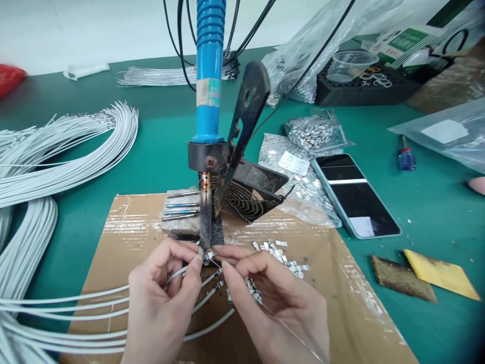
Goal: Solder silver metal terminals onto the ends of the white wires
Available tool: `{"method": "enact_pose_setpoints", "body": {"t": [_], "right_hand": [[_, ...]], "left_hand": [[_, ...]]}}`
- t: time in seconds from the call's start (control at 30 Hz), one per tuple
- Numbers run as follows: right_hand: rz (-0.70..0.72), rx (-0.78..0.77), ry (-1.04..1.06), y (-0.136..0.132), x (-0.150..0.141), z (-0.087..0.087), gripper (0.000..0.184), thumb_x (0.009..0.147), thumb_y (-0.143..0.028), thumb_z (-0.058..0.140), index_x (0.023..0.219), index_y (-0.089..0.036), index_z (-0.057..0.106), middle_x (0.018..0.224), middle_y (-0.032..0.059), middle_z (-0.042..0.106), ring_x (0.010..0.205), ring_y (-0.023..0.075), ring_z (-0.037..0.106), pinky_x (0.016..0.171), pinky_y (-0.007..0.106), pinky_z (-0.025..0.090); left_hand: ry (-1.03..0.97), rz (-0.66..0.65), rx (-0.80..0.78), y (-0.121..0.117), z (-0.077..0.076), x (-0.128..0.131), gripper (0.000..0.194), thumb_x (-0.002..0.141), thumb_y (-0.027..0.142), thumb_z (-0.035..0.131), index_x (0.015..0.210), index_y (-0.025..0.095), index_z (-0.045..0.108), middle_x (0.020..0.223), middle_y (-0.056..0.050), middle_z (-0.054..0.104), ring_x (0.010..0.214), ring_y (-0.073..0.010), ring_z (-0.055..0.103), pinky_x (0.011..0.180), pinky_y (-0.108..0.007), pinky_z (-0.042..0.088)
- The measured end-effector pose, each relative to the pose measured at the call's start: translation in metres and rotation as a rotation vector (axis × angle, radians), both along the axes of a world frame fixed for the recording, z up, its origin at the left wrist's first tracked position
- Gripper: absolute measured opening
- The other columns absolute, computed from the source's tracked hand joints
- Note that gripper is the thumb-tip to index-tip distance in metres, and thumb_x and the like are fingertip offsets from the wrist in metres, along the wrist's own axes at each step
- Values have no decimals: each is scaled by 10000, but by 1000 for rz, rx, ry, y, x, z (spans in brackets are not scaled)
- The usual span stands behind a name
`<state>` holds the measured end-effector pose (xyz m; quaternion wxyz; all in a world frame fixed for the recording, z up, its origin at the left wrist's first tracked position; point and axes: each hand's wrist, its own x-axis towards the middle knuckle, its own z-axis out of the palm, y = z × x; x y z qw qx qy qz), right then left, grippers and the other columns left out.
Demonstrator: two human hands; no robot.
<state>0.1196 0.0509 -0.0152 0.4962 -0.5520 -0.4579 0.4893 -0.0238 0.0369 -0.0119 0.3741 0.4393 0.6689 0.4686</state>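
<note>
A blue-handled soldering iron (209, 60) is clamped upright in a black stand, its tip (205, 227) pointing down between my hands. Just under the tip, my left hand (162, 298) pinches a white cable (176, 274) near its end, by a small metal tab (208, 256). My right hand (282, 298) is closed on a thin solder wire (290, 331), whose front end reaches toward that tab. The exact contact at the tip is partly hidden by my fingers. Several other white cables with metal ends lie beneath my hands. Loose metal tabs (282, 258) are scattered beyond my right hand.
Cardboard (125, 227) covers the green table's front. Bundled white cables (94, 151) fill the left. A small fan (250, 194) stands behind the iron. To the right are a phone (356, 194), bags of metal parts (312, 131), sponges (403, 278) and a screwdriver (406, 157).
</note>
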Motion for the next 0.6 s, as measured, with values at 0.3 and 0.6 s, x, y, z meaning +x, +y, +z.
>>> {"method": "enact_pose_setpoints", "body": {"t": [0.3,0.6], "right_hand": [[-5,12,31,0,-1,1,203,856,-223,773,670,-266,704,982,-15,854,951,176,811,858,230,595],[-45,21,13,-2,-4,0,205,860,-231,759,672,-282,697,979,-68,851,947,121,804,872,170,576]], "left_hand": [[0,10,-12,-5,-2,1,142,926,218,700,784,218,707,836,-8,738,527,-77,536,440,-156,405],[29,3,-3,-3,-3,1,131,919,225,709,787,218,703,793,3,733,508,-70,529,448,-146,423]]}}
